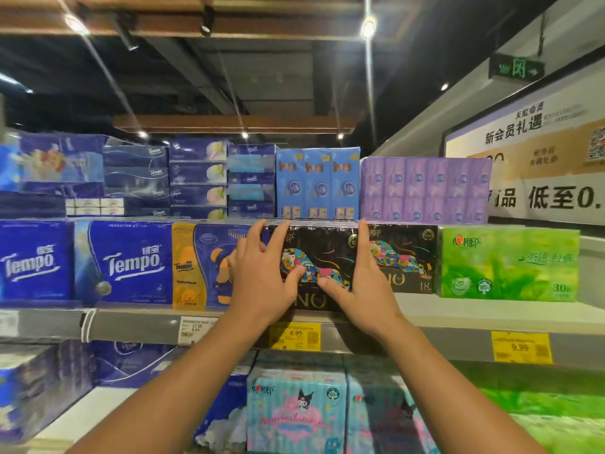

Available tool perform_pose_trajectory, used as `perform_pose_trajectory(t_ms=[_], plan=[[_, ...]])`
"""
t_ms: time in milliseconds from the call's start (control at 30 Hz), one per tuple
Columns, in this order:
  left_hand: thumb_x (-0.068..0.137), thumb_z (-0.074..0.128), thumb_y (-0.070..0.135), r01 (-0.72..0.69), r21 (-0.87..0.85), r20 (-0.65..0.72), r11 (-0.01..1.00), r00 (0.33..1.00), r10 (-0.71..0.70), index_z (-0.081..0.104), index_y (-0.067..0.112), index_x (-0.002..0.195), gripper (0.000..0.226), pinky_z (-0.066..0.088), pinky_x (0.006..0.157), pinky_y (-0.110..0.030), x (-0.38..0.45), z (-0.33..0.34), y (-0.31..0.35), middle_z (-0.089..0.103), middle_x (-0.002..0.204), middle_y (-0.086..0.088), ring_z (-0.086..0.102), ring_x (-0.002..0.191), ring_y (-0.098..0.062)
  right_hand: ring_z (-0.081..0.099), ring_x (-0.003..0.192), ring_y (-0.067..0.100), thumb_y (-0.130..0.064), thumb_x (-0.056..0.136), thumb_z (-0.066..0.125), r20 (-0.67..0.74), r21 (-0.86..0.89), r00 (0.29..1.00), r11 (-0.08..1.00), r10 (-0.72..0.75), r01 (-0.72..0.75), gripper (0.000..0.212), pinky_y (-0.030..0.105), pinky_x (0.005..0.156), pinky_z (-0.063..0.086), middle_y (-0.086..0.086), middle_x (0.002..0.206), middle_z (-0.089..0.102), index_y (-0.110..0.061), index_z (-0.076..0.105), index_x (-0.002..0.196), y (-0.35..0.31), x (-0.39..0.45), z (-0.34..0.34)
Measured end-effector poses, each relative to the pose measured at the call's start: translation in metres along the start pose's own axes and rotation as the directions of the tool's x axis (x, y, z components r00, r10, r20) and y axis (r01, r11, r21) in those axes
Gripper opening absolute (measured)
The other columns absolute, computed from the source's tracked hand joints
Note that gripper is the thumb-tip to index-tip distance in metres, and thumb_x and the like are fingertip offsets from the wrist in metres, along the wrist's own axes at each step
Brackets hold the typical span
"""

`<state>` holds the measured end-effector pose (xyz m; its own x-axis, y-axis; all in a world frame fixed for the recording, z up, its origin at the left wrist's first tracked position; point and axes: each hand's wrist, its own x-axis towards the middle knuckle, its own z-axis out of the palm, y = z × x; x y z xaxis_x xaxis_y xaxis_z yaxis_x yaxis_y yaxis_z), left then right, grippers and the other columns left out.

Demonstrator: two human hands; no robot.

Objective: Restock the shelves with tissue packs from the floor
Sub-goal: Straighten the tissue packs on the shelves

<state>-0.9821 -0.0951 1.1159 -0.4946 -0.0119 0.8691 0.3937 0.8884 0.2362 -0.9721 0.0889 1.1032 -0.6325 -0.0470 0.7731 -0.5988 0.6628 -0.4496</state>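
Note:
A black tissue pack (pixel 322 253) with a colourful pattern stands on the grey shelf (pixel 458 319) at chest height. My left hand (pixel 262 273) lies flat on its left front, fingers spread up over the top edge. My right hand (pixel 358 276) presses on its right front, index finger pointing up. Both thumbs meet at the middle of the pack. A second black pack (pixel 406 257) stands just to its right, touching it.
A green pack (pixel 509 267) sits right of the black ones; blue Tempo packs (pixel 131 262) and a yellow-blue pack (pixel 199 267) fill the left. Purple (pixel 425 190) and blue (pixel 317 183) packs are stacked above. Yellow price tags (pixel 296 335) line the shelf edge. Further packs fill the lower shelf.

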Motion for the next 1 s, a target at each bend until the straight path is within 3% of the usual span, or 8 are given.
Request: perform_pose_trajectory(t_ms=[100,233,333,433,600,767,900,1000], plan=[[0.081,0.070,0.045,0.064,-0.054,0.005,0.996,0.998,-0.064,0.030,0.035,0.150,0.081,0.031,0.109,-0.047,-0.026,-0.005,0.022,0.017,0.158,-0.006,0.029,0.136,-0.030,0.038,0.139,0.028,-0.042,0.084,0.070,0.011,0.006,1.000,1.000,0.020,-0.020,0.108,0.042,0.107,0.039,0.002,0.161,0.021,-0.049,-0.018,0.147,-0.001,-0.011,-0.006],[0.078,0.074,0.036,0.048,-0.103,0.064,0.994,0.997,-0.042,0.044,0.027,0.144,0.073,0.034,0.104,-0.034,-0.066,-0.010,0.042,0.047,0.138,0.000,0.044,0.124,-0.023,0.055,0.121,0.026,-0.023,0.087,0.069,-0.037,-0.031,0.999,0.999,0.017,-0.018,0.087,0.026,0.090,0.038,0.004,0.146,0.049,-0.029,0.015,0.155,0.000,-0.049,-0.015],[0.076,0.074,0.037,0.056,-0.100,0.175,0.993,0.984,-0.038,0.054,0.024,0.135,0.064,0.040,0.097,-0.035,-0.088,-0.014,0.052,0.060,0.122,-0.001,0.055,0.112,-0.024,0.059,0.114,0.029,-0.022,0.084,0.073,-0.039,-0.066,0.997,0.995,0.067,-0.070,0.077,0.027,0.088,0.038,0.007,0.135,0.059,-0.021,0.033,0.150,0.001,-0.088,-0.033],[0.076,0.076,0.039,0.093,-0.186,0.278,0.978,0.960,-0.038,0.057,0.023,0.130,0.059,0.044,0.094,-0.034,-0.115,-0.016,0.071,0.064,0.117,-0.002,0.059,0.109,-0.022,0.063,0.105,0.033,-0.027,0.085,0.072,-0.058,-0.145,0.984,0.974,0.168,-0.174,0.067,0.030,0.086,0.040,0.010,0.130,0.062,-0.020,0.041,0.145,0.002,-0.139,-0.059],[0.076,0.078,0.038,0.166,-0.436,0.488,0.884,0.870,0.077,0.057,0.026,0.129,0.058,0.049,0.090,-0.033,-0.190,-0.009,0.120,0.067,0.113,-0.002,0.062,0.102,-0.020,0.060,0.114,0.031,-0.034,0.084,0.071,-0.130,-0.258,0.915,0.878,0.382,-0.403,0.064,0.037,0.090,0.045,0.013,0.127,0.063,-0.023,0.045,0.142,0.002,-0.252,-0.108],[0.074,0.080,0.044,0.207,-0.617,0.645,0.759,0.686,0.337,0.060,0.026,0.127,0.059,0.049,0.091,-0.029,-0.294,-0.007,0.180,0.068,0.114,0.001,0.064,0.101,-0.017,0.058,0.118,0.030,-0.039,0.082,0.073,-0.364,-0.346,0.710,0.620,0.602,-0.704,0.066,0.037,0.096,0.043,0.012,0.128,0.063,-0.021,0.047,0.140,-0.033,-0.399,-0.158],[0.074,0.080,0.040,0.283,-0.708,0.691,0.648,0.466,0.552,0.062,0.026,0.125,0.056,0.052,0.089,-0.035,-0.397,-0.035,0.226,0.069,0.110,0.001,0.065,0.094,-0.018,0.061,0.114,0.026,-0.041,0.079,0.073,-0.547,-0.309,0.469,0.354,0.693,-0.883,0.064,0.034,0.095,0.042,0.008,0.125,0.065,-0.018,0.053,0.135,-0.103,-0.531,-0.185],[0.071,0.080,0.047,0.355,-0.742,0.663,0.569,0.267,0.699,0.062,0.025,0.121,0.057,0.053,0.086,-0.036,-0.475,-0.080,0.258,0.069,0.106,0.000,0.063,0.088,-0.019,0.062,0.110,0.024,-0.044,0.077,0.074,-0.645,-0.202,0.228,0.125,0.729,-0.971,0.065,0.031,0.092,0.042,0.006,0.118,0.068,-0.019,0.054,0.134,-0.172,-0.630,-0.198]])
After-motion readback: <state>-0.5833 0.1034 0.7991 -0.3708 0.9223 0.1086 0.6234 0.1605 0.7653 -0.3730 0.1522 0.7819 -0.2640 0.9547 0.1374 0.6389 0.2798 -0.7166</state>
